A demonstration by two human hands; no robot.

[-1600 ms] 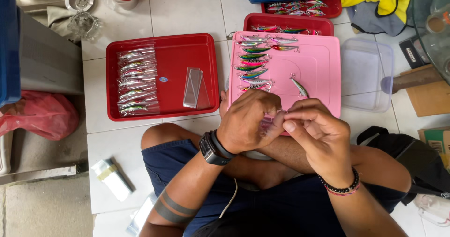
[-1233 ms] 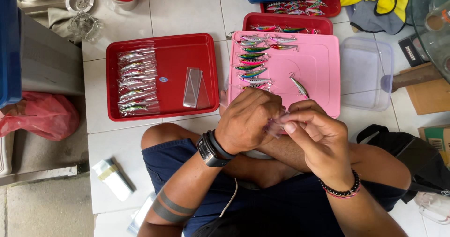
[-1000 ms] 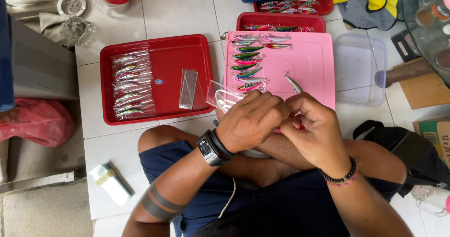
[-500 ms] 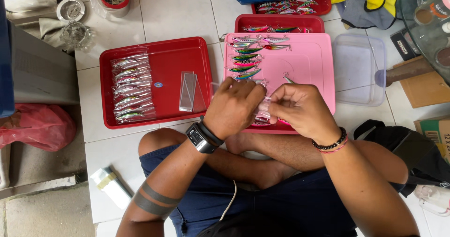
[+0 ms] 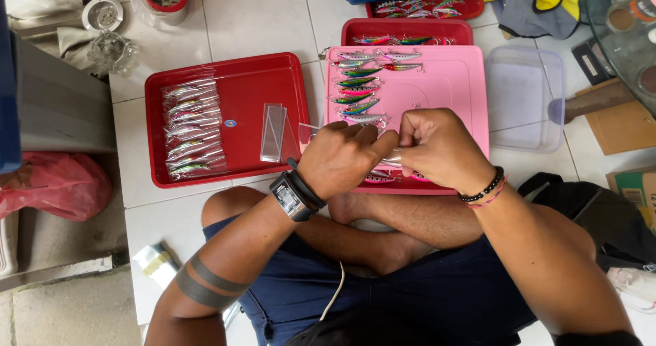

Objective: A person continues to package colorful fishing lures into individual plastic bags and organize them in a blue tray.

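Both hands point(image 5: 393, 151) pinch one lure point(image 5: 391, 160) together.

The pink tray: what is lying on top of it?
On the pink tray a column of colourful fishing lures lies along its left side. Both hands, left and right, cover its near edge, so whatever lies beneath them is mostly hidden.

Home packing spot: white tiled floor point(image 5: 260, 18), red plastic tray point(image 5: 266, 79) of bagged lures, pink plastic tray point(image 5: 451, 86) of loose lures.
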